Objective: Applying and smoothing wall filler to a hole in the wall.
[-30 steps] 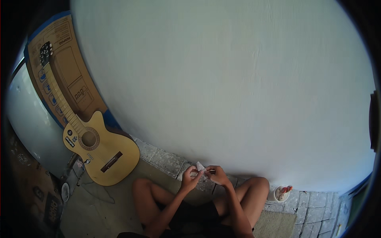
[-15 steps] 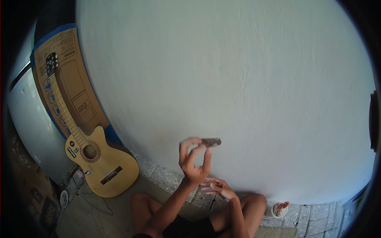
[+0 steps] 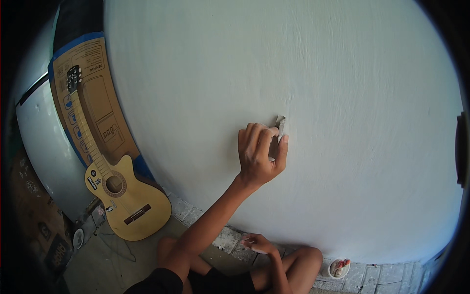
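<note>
My left hand is raised to the pale painted wall, its fingers and thumb pinched on a small folded piece of grey-brown sandpaper. The piece stands roughly upright at the wall, its top end showing above the fingers and much of the rest hidden by them. Low down, in front of my bent right leg, my right hand hangs loosely with fingers slightly bent and apart. Nothing shows in it.
A yellow acoustic guitar leans at the left against a large cardboard sheet. A small white cup with reddish items stands by my right knee. Grey paving blocks run along the wall's foot.
My left hand has moved up to the wall with the sandpaper, which has turned from sideways to upright. My right hand has sunk slightly and its fingers have curled more.
</note>
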A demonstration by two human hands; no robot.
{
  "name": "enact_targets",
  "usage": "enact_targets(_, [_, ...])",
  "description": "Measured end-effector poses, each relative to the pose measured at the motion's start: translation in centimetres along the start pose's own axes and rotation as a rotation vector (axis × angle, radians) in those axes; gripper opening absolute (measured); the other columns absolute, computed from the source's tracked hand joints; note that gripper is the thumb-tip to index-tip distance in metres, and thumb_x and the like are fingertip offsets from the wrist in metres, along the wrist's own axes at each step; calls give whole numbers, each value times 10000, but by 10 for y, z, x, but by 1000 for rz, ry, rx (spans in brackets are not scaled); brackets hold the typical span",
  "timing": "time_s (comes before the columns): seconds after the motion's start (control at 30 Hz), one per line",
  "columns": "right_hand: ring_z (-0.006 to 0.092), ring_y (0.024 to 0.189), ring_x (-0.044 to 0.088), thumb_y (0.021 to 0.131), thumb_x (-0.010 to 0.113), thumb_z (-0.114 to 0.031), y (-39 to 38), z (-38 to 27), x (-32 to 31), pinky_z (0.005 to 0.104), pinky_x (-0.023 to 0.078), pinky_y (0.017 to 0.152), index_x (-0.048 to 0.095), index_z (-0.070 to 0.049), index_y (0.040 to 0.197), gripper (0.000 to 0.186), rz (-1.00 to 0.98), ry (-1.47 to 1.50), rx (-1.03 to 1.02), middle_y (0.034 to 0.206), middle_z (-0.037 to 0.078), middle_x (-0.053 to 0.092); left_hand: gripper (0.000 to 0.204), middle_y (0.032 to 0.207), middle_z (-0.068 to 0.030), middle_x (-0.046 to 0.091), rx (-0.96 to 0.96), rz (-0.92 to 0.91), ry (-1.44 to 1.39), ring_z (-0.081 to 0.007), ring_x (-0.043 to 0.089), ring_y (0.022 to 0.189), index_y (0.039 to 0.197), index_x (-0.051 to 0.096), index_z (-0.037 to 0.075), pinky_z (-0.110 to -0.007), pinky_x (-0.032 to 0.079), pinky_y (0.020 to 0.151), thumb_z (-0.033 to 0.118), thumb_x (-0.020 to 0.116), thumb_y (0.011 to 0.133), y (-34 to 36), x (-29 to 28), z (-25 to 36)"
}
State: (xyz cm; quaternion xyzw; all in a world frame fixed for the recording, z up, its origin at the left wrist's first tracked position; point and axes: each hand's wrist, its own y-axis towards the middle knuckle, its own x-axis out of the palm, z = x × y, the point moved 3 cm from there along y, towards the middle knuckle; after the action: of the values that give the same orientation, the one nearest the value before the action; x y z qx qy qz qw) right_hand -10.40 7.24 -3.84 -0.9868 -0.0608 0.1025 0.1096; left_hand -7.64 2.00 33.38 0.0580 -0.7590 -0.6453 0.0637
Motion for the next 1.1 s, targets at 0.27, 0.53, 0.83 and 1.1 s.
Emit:
enact_targets(0.27, [164,752,651,889,643,-336,-8,4,-8,304,514,691,616,5,1138,423,98,-71,11,908,120,698,193,696,-67,444,-49,81,38,-220,434,664,718,479,59,-357,317,622,116,641,805,43,-1,-20])
enact_targets(0.53, [238,830,687,857,637,-431,-1,17,-4,346,515,768,650,-34,1086,459,149,-221,-16,934,135,707,187,698,-74,456,-27,44,88,-228,444,656,709,483,69,-355,313,603,113,637,806,41,-1,-24])
enact_targets(0.83, [275,830,679,864,631,-405,4,27,-2,371,514,765,659,-46,1064,412,226,-391,-38,935,164,696,202,702,-92,449,-10,-21,116,-246,440,661,695,460,60,-361,312,599,94,619,814,30,-1,-6])
enact_targets(1.1, [316,941,660,859,615,-444,3,20,3,389,504,820,653,-48,1087,459,211,-520,7,987,183,686,212,653,-79,435,54,-32,101,-233,428,627,673,460,64,-345,286,579,93,629,798,49,-1,-11])
